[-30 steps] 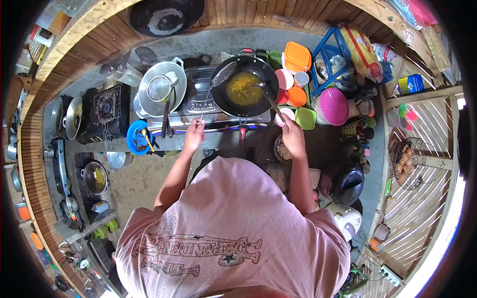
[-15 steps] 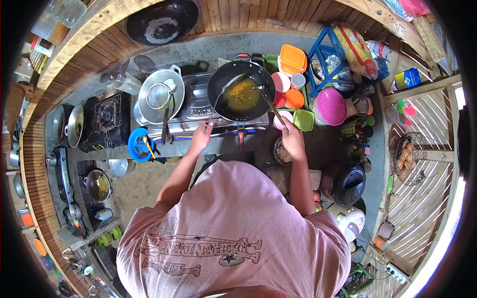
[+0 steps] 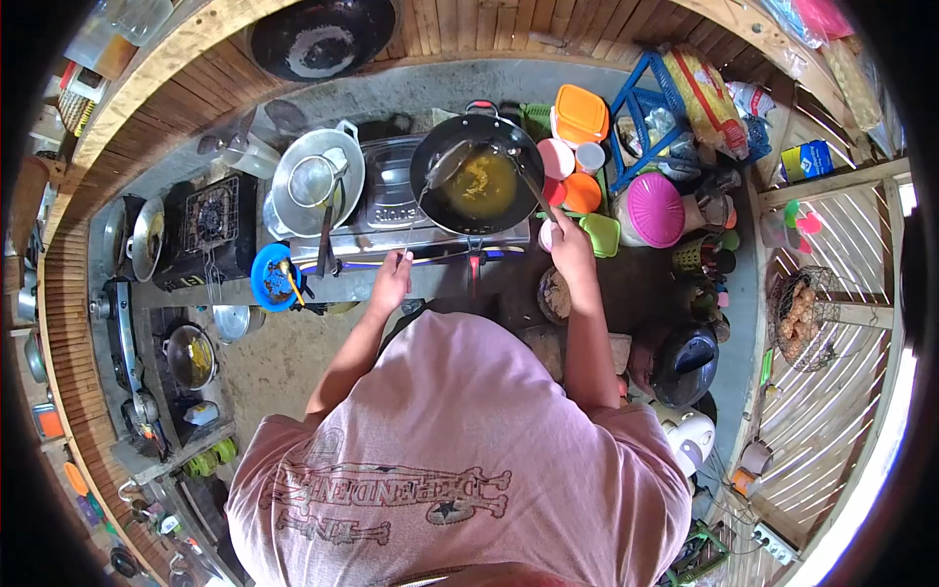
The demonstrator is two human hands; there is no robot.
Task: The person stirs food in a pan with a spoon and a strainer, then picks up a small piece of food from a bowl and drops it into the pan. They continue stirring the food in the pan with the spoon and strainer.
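A black wok [image 3: 430, 201] sits on the stove [image 3: 391, 186], with yellow oil [image 3: 494, 201] and small golden bits [image 3: 476, 178] inside. My left hand [image 3: 393, 279] is closed around the end of a thin-handled metal spatula [image 3: 448, 164], whose broad blade is tilted over the left side of the wok. My right hand [image 3: 570, 247] grips a long dark-handled cooking utensil [image 3: 529, 186] that reaches over the wok's right side. Its working end is small and hard to make out against the dark pan.
Left of the wok stand a metal basin [image 3: 293, 210] with a strainer [image 3: 312, 184] on it and a blue bowl [image 3: 272, 293]. On the right are an orange-lidded container [image 3: 582, 112], a green lid [image 3: 602, 235], a pink-lidded tub [image 3: 653, 210] and a blue rack [image 3: 636, 88].
The spatula blade has shifted left and turned to show its broad face. My right hand has moved up toward the wok. The golden bits look more tightly gathered.
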